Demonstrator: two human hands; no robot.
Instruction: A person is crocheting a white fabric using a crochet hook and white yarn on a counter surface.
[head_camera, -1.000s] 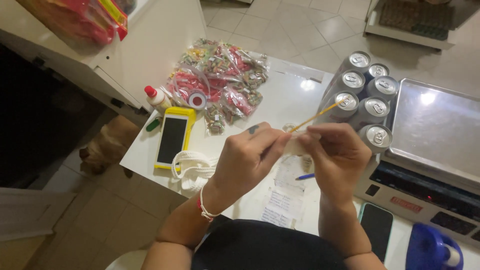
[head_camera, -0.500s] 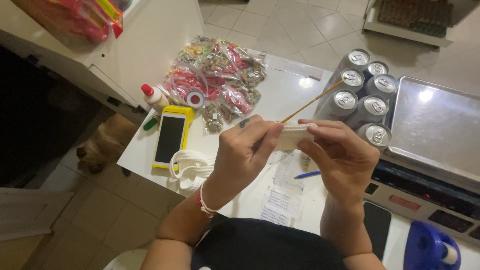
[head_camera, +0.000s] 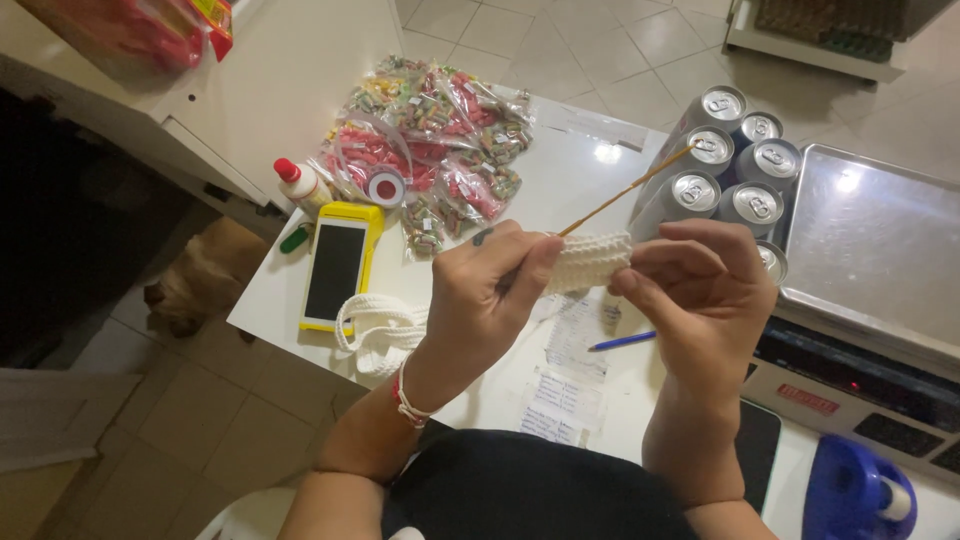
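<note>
My left hand (head_camera: 490, 290) pinches a thin tan crochet hook (head_camera: 630, 190) whose tip points up and to the right, toward the drink cans. Between both hands I hold a small white crocheted piece (head_camera: 590, 262). My right hand (head_camera: 700, 300) grips its right end with thumb and fingers. A red and white bracelet sits on my left wrist. More white crocheted cord (head_camera: 375, 325) lies on the white table (head_camera: 560, 160) below my left hand.
A phone in a yellow case (head_camera: 338, 268), a small glue bottle (head_camera: 300, 182) and bags of coloured candy (head_camera: 430, 140) lie at the left. Several silver cans (head_camera: 735, 160) and a metal scale (head_camera: 870, 250) stand at the right. A blue pen (head_camera: 622, 341) and paper slips (head_camera: 570, 390) lie under my hands. A dog (head_camera: 200, 280) lies on the floor.
The hook's tip has swung upward toward the cans. My hands have moved slightly apart, and more of the white piece shows between them.
</note>
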